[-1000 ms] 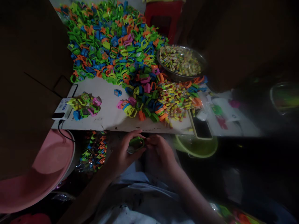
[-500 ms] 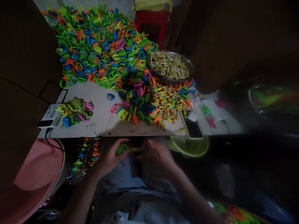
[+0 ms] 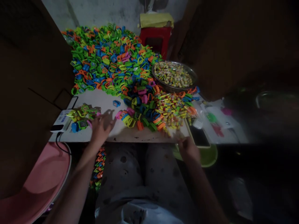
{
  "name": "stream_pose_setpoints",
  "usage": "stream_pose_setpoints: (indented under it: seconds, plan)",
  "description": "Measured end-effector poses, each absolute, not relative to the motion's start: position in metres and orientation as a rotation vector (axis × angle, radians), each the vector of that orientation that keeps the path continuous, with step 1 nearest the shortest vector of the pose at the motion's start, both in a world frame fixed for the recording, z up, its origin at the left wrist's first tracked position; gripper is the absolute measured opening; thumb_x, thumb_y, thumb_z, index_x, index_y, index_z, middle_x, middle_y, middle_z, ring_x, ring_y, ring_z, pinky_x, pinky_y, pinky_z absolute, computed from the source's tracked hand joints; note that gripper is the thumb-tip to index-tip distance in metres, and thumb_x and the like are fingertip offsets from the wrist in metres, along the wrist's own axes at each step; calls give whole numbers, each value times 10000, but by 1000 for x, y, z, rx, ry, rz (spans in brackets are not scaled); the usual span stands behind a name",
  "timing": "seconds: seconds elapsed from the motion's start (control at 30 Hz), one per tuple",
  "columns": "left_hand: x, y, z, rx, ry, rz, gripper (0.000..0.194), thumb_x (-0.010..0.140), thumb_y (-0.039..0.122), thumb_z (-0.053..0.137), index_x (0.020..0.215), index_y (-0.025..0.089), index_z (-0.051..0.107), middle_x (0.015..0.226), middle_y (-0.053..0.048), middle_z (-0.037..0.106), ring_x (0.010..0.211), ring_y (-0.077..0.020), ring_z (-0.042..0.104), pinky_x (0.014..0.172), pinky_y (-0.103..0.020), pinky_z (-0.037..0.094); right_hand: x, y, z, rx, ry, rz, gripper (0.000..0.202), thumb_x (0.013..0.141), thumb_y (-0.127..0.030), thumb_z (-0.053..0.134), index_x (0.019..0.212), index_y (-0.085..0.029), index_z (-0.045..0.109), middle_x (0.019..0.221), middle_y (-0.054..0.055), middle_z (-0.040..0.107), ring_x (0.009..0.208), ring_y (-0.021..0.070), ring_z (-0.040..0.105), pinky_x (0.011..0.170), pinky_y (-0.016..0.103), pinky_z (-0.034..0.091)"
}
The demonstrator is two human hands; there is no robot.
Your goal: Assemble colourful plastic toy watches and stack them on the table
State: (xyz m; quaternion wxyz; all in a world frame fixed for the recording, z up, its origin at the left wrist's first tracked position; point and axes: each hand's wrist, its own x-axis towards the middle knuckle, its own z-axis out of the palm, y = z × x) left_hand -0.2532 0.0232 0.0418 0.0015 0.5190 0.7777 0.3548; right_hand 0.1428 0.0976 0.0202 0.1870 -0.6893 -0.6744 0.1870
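My left hand (image 3: 101,129) is over the table's left part, fingers apart, beside a small group of plastic toy watches (image 3: 81,116) in yellow, green, blue and pink. Nothing shows in its grasp. My right hand (image 3: 189,150) is at the table's front edge, fingers curled together near the loose small yellow tubes (image 3: 171,109), some with red ends. What those fingers hold, if anything, is too dark to make out. A big heap of toy watches (image 3: 105,62) covers the back of the table, and a few more watches (image 3: 127,119) lie between my hands.
A metal bowl (image 3: 174,74) of small wrapped pieces stands behind the tubes. A phone (image 3: 198,135) lies right of them. At the left are a white device with a cable (image 3: 61,120) and a pink basin (image 3: 46,174). A green basin (image 3: 210,157) sits below the table edge; a red stool (image 3: 156,39) stands behind.
My hands were together over my lap with a green toy watch and a small yellow piece. They have parted, left hand to the left group, right hand toward the tubes. The view has shifted.
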Motion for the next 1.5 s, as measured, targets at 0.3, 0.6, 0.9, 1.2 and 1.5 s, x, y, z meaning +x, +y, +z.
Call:
stream_pose_setpoints:
  seconds: [0.3, 0.6, 0.9, 1.2, 1.5]
  plan:
    - [-194, 71, 15, 1596, 2434, 1115, 176, 852, 264, 591, 968, 181, 694, 1014, -125, 670, 1055, -296, 576, 968, -472, 404, 93, 58, 16, -1179, -2005, 878, 231, 880, -299, 455, 1000, -215, 634, 851, 57, 719, 712, 181, 663, 668, 273, 513]
    - [-210, 45, 24, 1512, 2270, 1221, 206, 848, 345, 582, 905, 176, 686, 1028, -85, 679, 908, -199, 669, 819, -336, 545, 72, 34, 32, -1060, -1990, 1064, 153, 918, -257, 447, 999, -212, 568, 954, 61, 678, 871, 182, 638, 793, 307, 510]
    - [-205, 37, 42, 1611, 2422, 1208, 319, 914, 276, 399, 1011, 141, 671, 1167, -148, 665, 1154, -263, 588, 1032, -404, 436, 58, 28, 30, -1042, -2026, 1230, 150, 914, -256, 454, 1002, -209, 567, 932, 47, 680, 820, 160, 621, 744, 276, 507]
    - [-186, 16, 59, 1042, 2033, 1416, 384, 818, 512, 527, 954, 167, 630, 962, -83, 720, 937, -230, 660, 868, -346, 507, 61, 27, 31, -1065, -1884, 1300, 142, 919, -294, 458, 970, -211, 562, 843, 22, 645, 730, 139, 583, 668, 238, 484]
    - [-109, -40, 58, 797, 1321, 1340, 413, 706, 411, 773, 1024, 204, 610, 1109, -81, 693, 1041, -202, 649, 914, -304, 493, 59, 13, 49, -836, -1899, 1275, 222, 967, -254, 436, 1120, -251, 597, 997, 37, 649, 932, 153, 604, 851, 278, 480]
